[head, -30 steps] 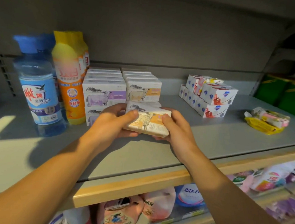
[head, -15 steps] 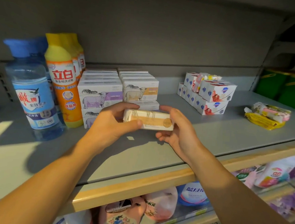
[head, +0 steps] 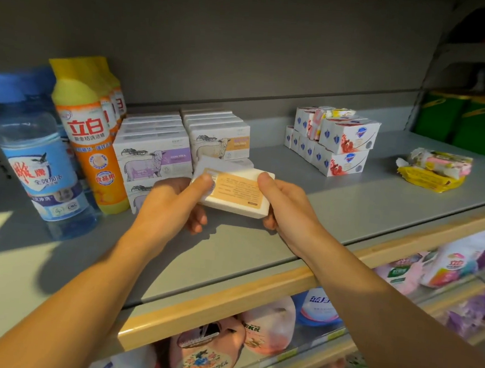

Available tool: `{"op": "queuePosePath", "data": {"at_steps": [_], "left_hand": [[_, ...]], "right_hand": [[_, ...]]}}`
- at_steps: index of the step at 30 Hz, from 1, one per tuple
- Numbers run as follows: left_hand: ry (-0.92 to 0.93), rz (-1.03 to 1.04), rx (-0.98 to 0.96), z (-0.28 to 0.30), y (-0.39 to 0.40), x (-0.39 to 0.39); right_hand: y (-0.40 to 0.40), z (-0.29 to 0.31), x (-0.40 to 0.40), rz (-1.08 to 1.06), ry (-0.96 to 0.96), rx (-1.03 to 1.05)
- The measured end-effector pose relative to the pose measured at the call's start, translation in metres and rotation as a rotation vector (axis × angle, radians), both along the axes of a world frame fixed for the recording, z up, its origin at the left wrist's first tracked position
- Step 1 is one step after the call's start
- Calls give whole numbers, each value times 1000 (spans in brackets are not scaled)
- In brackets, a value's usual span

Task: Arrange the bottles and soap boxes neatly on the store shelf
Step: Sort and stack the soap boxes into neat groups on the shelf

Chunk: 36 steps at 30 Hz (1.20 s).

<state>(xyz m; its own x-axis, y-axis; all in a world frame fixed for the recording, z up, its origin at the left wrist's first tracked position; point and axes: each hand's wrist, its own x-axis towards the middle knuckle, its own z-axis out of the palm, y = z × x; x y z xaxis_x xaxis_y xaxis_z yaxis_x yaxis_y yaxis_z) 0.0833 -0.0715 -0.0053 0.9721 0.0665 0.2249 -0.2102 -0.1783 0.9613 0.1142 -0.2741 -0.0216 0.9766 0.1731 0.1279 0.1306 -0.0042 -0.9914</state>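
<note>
White-and-orange rectangular soap box [head: 234, 193] we see lying left-right, label up; left hand [head: 173, 204] and right hand [head: 288, 207] pinch its ends.

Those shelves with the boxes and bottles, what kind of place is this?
Most likely a shop's cleaning aisle: stacked soap boxes, rows of identical detergent bottles and a lower shelf of refill pouches.

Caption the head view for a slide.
Both hands, left hand and right hand, hold a soap box above the shelf.
</note>
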Motion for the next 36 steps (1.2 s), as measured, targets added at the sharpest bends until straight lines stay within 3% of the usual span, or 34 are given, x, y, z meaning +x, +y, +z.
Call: {"op": "queuePosePath", "data": {"at_steps": [8,13,16,21,25,31,36], "left_hand": [[-86,91,204,-2,3,3],[-77,-46,-67,4,0,-2],[-85,-139,-69,4,-2,-4],[-54,-167,-77,3,-6,-6],[-76,-145,-39,0,-8,-5],[-230,54,256,3,-2,-1],[-307,-2,291,2,-5,-3]], "right_hand": [[0,0,-1,-1,-60,16],[-1,3,-2,133,-17,247],[0,5,-2,93,27,343],[2,1,2,51,-36,315],[0,0,-2,64,-126,92],[7,-2,-5,34,-225,-133],[10,2,-10,-103,-403,-312]]}}
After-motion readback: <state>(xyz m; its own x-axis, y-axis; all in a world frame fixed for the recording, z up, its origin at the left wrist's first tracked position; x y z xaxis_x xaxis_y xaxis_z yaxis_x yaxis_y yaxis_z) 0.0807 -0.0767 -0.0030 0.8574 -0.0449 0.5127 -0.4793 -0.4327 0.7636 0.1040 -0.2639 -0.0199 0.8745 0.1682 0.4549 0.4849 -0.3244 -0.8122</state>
